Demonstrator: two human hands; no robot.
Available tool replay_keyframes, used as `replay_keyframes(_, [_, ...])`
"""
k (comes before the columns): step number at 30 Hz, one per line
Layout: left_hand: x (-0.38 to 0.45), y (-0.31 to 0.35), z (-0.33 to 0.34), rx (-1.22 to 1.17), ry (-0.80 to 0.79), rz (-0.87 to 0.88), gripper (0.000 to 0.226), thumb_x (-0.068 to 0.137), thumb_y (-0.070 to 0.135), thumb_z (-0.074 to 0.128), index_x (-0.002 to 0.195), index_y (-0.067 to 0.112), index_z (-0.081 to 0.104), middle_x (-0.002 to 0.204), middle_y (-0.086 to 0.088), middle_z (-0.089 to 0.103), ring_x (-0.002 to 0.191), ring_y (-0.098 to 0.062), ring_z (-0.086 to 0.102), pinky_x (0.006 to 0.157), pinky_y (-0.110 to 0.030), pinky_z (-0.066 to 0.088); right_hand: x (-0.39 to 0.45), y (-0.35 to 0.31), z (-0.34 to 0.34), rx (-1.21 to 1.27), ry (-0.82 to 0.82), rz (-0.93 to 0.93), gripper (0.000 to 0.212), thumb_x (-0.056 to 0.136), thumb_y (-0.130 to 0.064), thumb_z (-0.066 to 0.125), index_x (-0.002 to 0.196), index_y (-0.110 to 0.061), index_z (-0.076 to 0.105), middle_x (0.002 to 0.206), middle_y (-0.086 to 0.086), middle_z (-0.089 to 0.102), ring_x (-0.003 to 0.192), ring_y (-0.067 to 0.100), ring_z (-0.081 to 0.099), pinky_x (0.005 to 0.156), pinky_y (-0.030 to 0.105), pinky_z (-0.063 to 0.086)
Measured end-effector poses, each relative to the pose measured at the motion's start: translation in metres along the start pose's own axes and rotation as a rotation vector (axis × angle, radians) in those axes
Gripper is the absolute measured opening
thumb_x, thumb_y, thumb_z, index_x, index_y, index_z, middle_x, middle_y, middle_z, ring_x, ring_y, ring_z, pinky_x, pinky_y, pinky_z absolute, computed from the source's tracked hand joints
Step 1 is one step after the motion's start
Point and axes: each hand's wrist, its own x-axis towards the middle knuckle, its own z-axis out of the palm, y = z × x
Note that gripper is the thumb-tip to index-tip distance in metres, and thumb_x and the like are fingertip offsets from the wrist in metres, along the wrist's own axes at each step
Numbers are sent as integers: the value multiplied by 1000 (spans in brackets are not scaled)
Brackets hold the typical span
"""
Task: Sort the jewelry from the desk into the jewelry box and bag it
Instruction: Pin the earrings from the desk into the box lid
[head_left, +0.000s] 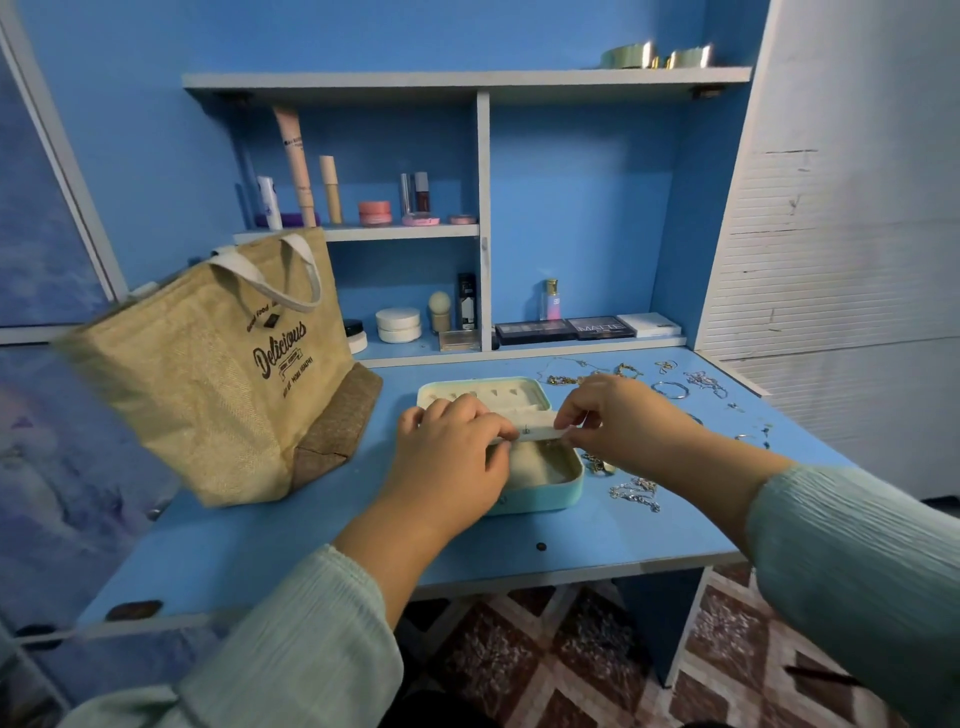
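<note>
Hands numbered two: the left hand (453, 451) and right hand (618, 415) each pinched an end of one cream strip (535, 431) over the single open jewelry box (540, 483). One jute bag (218, 374) stood left of it on the desk (597, 540), and several chains (636, 493) lay to its right.

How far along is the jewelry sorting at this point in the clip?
Early. The jewelry box lies open on the desk. Both the left hand and the right hand pinch a cream strip over it, which seems to carry an earring. Chains and bangles still lie loose on the desk to the right, with a silver chain beside the box. The jute bag stands apart; bagging not begun.
</note>
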Motion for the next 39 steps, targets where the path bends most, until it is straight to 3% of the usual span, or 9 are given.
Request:
replay_keyframes(3, [4,10,1,4,-21,16,26,95,38,40,114,39,59,116,17,49,114,-9,40,88,-29,15,-7,7,-7,25,27,3,6,87,-22,62,87,-21,68,85,-12,49,81,9,50,65,14,36])
replay_keyframes(10, [21,46,11,-2,-74,102,27,96,40,38,114,39,58,117,15,50,114,-10,41,95,-29,17,-30,50,-28,-60,-7,173,20,93,-30,52,92,-16,67,92,-9,50,85,15,55,77,28,47])
replay_keyframes(12, [26,58,17,-2,-99,129,27,96,41,38,114,39,58,118,16,49,115,-9,40,96,-29,16,-38,64,-31,-74,-22,196,20,93,-28,53,94,-16,68,88,-11,51,83,15,55,71,22,47])
replay_keyframes(15, [32,73,27,12,-150,177,27,97,42,38,117,39,56,119,17,46,116,-9,37,96,-31,14,-51,83,-31,-113,-53,208,18,93,-22,53,100,-18,69,79,-19,44,78,8,50,59,9,34])
replay_keyframes(19, [40,88,42,58,-198,244,29,97,41,40,120,38,56,120,14,45,119,-12,34,98,-34,14,-65,105,-28,-145,-61,254,17,91,-20,56,101,-21,69,82,-18,43,79,7,47,71,16,33])
replay_keyframes(24, [52,101,58,91,-243,265,28,97,37,42,122,37,56,123,12,43,120,-14,32,99,-36,14,-72,121,-22,-119,-78,281,17,89,-22,58,102,-24,68,82,-15,42,75,5,45,73,18,35])
replay_keyframes(26, [56,105,66,124,-255,265,28,97,37,43,121,36,57,123,12,43,121,-15,31,97,-36,13,-73,125,-18,-105,-59,279,18,90,-21,55,102,-26,67,85,-14,44,72,3,43,70,18,32])
replay_keyframes(30, [61,111,78,168,-254,258,29,97,38,40,116,34,61,119,11,44,118,-16,32,91,-35,10,-77,131,-14,-71,7,305,22,92,-12,48,105,-21,64,97,-6,49,86,14,49,73,22,35])
replay_keyframes(39, [67,118,85,203,-234,228,26,95,35,40,104,33,64,113,11,48,113,-16,36,91,-38,16,-78,141,-4,-17,105,345,19,93,-17,49,103,-20,64,94,-9,52,84,9,45,72,20,35])
